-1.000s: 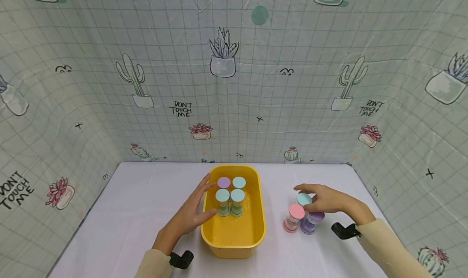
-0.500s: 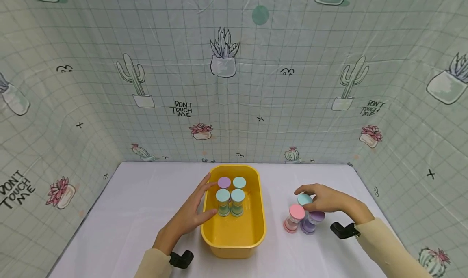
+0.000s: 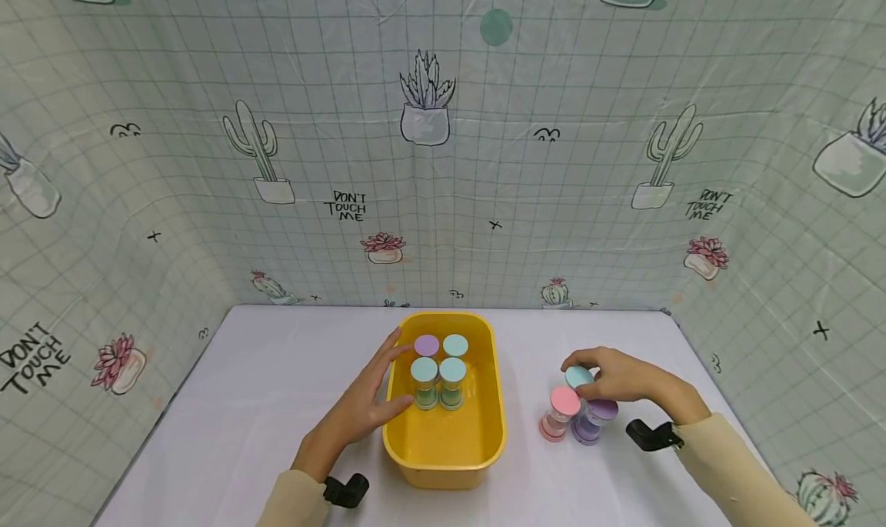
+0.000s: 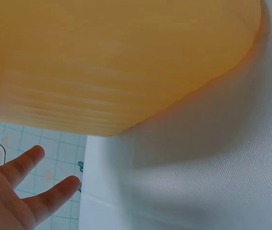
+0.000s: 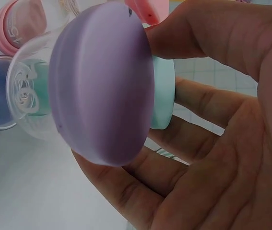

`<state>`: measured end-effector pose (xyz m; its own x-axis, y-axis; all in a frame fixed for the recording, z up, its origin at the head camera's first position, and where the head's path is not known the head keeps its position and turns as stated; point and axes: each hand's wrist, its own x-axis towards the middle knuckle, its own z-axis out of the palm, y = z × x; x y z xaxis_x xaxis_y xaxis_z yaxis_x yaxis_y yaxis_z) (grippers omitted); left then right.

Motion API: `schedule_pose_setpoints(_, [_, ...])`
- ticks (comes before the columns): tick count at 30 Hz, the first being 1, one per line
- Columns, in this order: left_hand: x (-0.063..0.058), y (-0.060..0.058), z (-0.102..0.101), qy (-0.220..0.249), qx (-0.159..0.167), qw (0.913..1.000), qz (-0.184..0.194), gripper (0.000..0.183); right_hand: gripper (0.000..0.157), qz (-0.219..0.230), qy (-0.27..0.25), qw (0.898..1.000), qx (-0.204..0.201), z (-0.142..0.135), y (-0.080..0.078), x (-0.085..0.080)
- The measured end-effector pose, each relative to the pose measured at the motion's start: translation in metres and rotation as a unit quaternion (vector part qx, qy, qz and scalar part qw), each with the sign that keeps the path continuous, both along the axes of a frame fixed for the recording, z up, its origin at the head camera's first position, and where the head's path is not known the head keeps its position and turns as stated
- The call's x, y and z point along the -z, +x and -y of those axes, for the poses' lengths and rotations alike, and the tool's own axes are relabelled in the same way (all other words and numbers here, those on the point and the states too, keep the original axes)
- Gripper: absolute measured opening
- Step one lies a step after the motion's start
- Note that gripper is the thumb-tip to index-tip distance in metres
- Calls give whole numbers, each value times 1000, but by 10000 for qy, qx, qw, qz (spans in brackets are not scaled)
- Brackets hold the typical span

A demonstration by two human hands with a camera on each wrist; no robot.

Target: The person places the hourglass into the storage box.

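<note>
Head view shows a left hand (image 3: 363, 404), fingers spread, at the left rim of an oblong yellow plastic tub (image 3: 443, 438), while the right hand (image 3: 626, 377) pinches an aqua-capped clear hourglass timer (image 3: 578, 375) on the white table (image 3: 291, 358), beside pink (image 3: 564, 401) and purple (image 3: 602, 410) ones.

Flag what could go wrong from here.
1. Topple: the right grip holds the teal-capped timer, with the pink timer and purple timer crowded close; lifting could knock either.
2. Tray shift: the left grip is spread along the side of the yellow tray, fingers fairly straight, so a bump might slide it.
3. Clash: four timers stand bunched inside; adding another could tip one.
</note>
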<state>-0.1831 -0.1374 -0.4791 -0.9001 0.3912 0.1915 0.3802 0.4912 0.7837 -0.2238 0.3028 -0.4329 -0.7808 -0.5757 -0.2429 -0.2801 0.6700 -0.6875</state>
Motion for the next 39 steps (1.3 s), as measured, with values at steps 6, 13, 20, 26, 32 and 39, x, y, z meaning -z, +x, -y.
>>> schedule_pose_setpoints(6, [0, 0, 0, 9, -1, 10000, -26, 74, 38, -80, 73, 9999, 83, 2, -2, 1])
schedule_pose_setpoints(13, [0, 0, -1, 23, 12, 10000, -53, 73, 40, -178, 20, 9994, 281, 3, -6, -2])
schedule_pose_setpoints(20, [0, 0, -1, 56, 46, 9999, -106, 73, 39, -351, 9, 9989, 322, 2, -9, -9])
schedule_pose_setpoints(26, [1, 0, 0, 109, 51, 9998, -128, 72, 45, -552, 164, 9974, 431, 7, -13, -21])
schedule_pose_setpoints(32, [1, 0, 0, 95, 70, 9998, -127, 71, 44, -858, 216, 9953, 388, 16, -15, -32])
schedule_pose_setpoints(39, [-1, 1, 0, 60, 53, 9999, -96, 73, 42, -848, 144, 9955, 409, 31, -16, -41])
